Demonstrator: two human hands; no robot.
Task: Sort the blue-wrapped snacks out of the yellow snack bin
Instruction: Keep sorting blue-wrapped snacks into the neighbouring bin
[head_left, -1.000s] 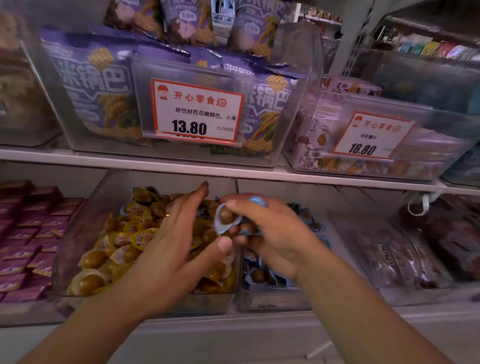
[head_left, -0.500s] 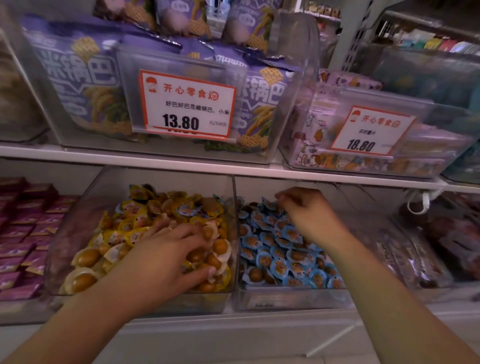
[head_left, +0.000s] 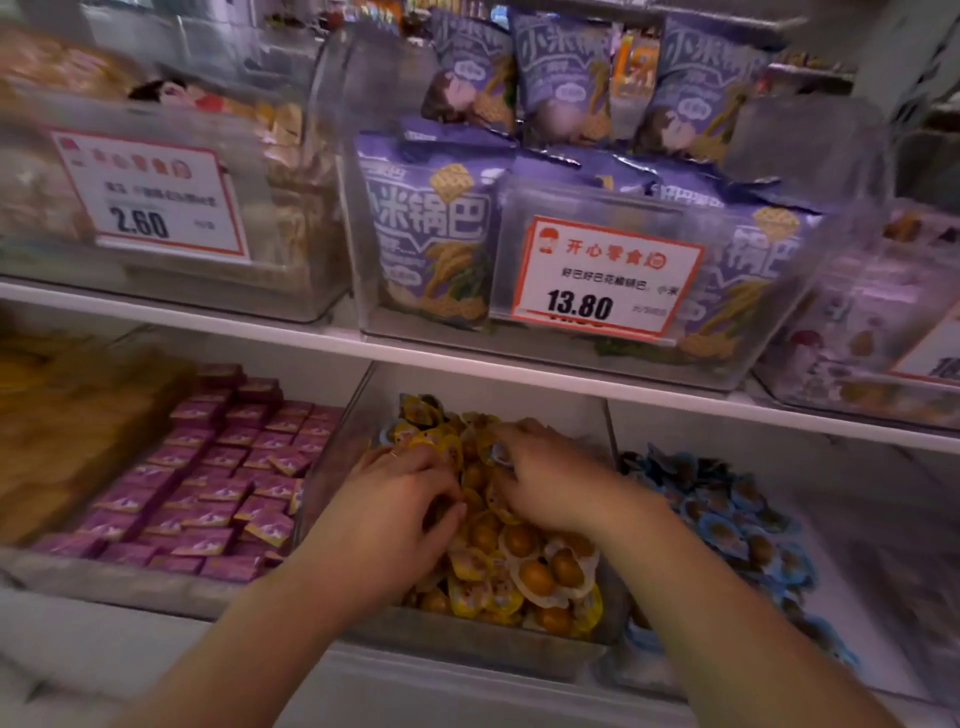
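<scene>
Both my hands dig in the yellow bin (head_left: 470, 642) at 6 o'clock: left hand (head_left: 387, 512) curled among wrappers, right hand (head_left: 550, 480) pinching one blue snack (head_left: 500, 454); blue bin (head_left: 737, 525) at 4 o'clock.

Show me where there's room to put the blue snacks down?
The blue snack bin has bare floor along its right side, beside the blue-wrapped snacks, and open space behind that pile. The yellow snack bin is crowded: both hands, left and right, dig there. The pink packets fill their bin.
</scene>
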